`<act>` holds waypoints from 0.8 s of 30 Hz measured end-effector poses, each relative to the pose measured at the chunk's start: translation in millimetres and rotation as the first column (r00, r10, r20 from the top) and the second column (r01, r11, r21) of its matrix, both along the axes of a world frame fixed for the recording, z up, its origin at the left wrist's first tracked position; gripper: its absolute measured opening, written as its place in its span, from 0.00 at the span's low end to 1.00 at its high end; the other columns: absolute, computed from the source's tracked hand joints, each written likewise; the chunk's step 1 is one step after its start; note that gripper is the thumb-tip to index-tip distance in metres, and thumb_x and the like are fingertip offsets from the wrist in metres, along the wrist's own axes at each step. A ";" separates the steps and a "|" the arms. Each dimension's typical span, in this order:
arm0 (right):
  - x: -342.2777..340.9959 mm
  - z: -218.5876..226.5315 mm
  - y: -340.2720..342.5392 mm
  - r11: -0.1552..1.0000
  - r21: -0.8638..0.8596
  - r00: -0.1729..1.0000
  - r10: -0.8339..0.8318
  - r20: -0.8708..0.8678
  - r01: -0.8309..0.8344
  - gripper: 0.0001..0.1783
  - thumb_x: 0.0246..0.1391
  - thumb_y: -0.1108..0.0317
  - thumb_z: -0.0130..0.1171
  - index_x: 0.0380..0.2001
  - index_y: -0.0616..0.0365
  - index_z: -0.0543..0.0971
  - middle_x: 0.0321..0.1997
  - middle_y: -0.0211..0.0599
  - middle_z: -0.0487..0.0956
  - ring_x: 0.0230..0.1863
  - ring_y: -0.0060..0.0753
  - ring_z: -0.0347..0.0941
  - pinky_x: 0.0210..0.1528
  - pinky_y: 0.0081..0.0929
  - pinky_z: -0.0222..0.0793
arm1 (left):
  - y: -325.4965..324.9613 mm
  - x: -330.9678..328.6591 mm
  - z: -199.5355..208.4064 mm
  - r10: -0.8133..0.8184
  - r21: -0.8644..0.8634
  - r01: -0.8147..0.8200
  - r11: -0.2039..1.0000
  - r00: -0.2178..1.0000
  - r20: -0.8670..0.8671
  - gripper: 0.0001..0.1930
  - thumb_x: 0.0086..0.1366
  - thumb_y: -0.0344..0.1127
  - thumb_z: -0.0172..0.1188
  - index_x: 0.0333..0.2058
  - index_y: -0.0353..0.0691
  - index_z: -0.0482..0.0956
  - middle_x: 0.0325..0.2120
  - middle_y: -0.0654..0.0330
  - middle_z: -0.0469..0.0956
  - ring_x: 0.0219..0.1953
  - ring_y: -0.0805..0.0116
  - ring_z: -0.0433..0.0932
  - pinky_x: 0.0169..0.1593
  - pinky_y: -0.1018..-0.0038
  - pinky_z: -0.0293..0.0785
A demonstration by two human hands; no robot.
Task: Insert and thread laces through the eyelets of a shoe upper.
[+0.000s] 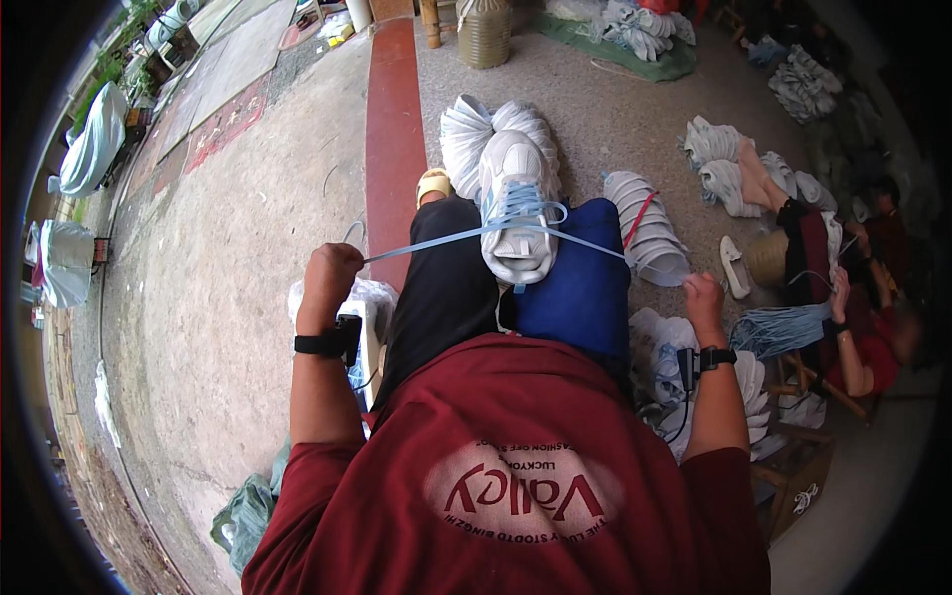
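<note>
- We are taking the white sneaker (516,164) on our lap as clock centre; at 6 o'clock, we are wearing a dark red shirt (535,397).
- Between 8 and 9 o'clock, our left hand (334,268) is closing its fingers and gripping the light blue lace (426,244).
- At 4 o'clock, our right hand (704,297) is pinching the other side of the same lace.
- We are stretching the lace sideways across the sneaker; it is passing over the lacing near the tongue.
- We are resting the sneaker between our thighs, its toe pointing to 12 o'clock and its opening facing 6 o'clock.
- At 3 o'clock, a nested stack (643,226) of white pieces is standing beside our blue-covered leg.
- Just beyond the toe, from 11 to 12 o'clock, fanned white pieces (464,149) are lying.
- At 4 o'clock, beyond our right hand, a bundle of blue laces (783,330) is lying near a seated co-worker (855,357).
- Farther out, at 12 o'clock, a tan jug (484,38) is standing; at 1 o'clock, a green sheet (669,67) is supporting white pieces.
</note>
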State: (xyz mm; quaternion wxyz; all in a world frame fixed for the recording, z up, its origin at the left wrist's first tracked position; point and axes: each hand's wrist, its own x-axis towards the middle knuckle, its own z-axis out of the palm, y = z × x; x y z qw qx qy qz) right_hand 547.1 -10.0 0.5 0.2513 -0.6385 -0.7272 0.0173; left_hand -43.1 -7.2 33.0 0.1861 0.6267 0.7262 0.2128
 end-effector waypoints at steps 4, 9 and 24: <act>5.6 3.0 -1.9 0.999 0.028 0.991 -0.031 0.132 0.028 0.04 0.39 0.75 0.57 0.24 0.58 0.77 0.23 0.46 0.71 0.29 0.50 0.69 0.31 0.37 0.66 | -8.2 -11.4 -7.1 -0.012 -0.019 0.011 1.000 0.997 -0.081 0.04 0.45 0.28 0.58 0.22 0.39 0.81 0.22 0.51 0.78 0.28 0.55 0.78 0.35 0.67 0.74; 21.9 -3.3 5.9 0.995 0.025 0.975 -0.099 0.201 0.096 0.02 0.40 0.74 0.58 0.21 0.59 0.76 0.20 0.42 0.73 0.24 0.47 0.71 0.27 0.35 0.66 | -11.0 -8.0 -11.1 0.019 0.003 -0.019 1.000 0.984 -0.175 0.04 0.47 0.30 0.60 0.21 0.36 0.80 0.19 0.55 0.78 0.22 0.61 0.77 0.29 0.72 0.71; -197.6 25.5 78.4 0.896 -0.183 0.783 0.236 -0.575 -0.404 0.09 0.40 0.75 0.60 0.15 0.65 0.70 0.13 0.32 0.69 0.17 0.17 0.61 0.21 0.20 0.58 | 63.2 131.4 -9.3 -0.001 -0.243 0.579 0.778 0.388 0.921 0.07 0.61 0.35 0.55 0.28 0.38 0.75 0.25 0.62 0.77 0.27 0.77 0.76 0.32 0.83 0.72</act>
